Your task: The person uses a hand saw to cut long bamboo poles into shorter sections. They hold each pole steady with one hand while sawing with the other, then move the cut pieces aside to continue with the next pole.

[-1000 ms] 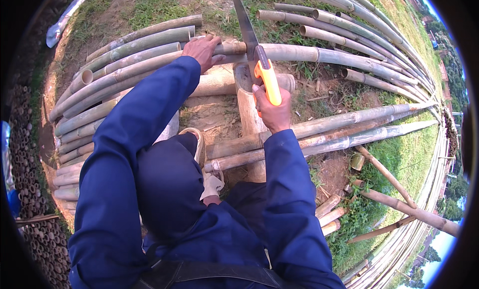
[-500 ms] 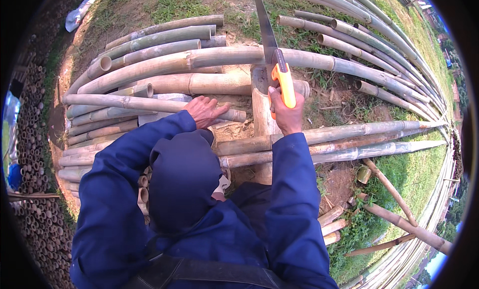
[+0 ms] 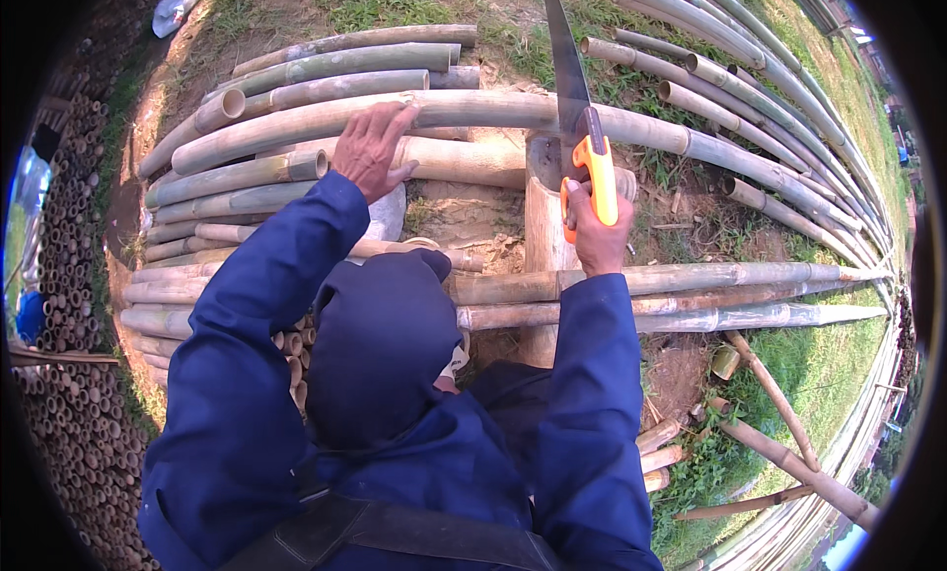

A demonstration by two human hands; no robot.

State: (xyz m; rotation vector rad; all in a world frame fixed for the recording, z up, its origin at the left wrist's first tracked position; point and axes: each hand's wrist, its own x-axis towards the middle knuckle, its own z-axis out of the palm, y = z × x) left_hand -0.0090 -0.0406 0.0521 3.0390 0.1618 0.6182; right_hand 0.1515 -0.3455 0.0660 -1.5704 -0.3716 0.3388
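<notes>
Saw [image 3: 569,68] lay at one o'clock from the middle of the view, blade pointing up toward twelve and crossing the long bamboo pole [image 3: 473,108]; whether its teeth had bitten in, I couldn't tell. The right hand [image 3: 599,238], at two o'clock, was clenched around the saw's orange handle. At eleven o'clock the left hand [image 3: 375,157] lay unclenched, fingers over the pole and thumb splayed away from it. That pole ran from ten o'clock, through twelve, to three, passing over the top of a wooden post [image 3: 546,226] near the blade. Shorter bamboo lengths [image 3: 345,60] lay beyond it at eleven; straight poles [image 3: 691,276] stretched toward three; a stack of bamboo tubes [image 3: 79,472] showed end-on at eight.
</notes>
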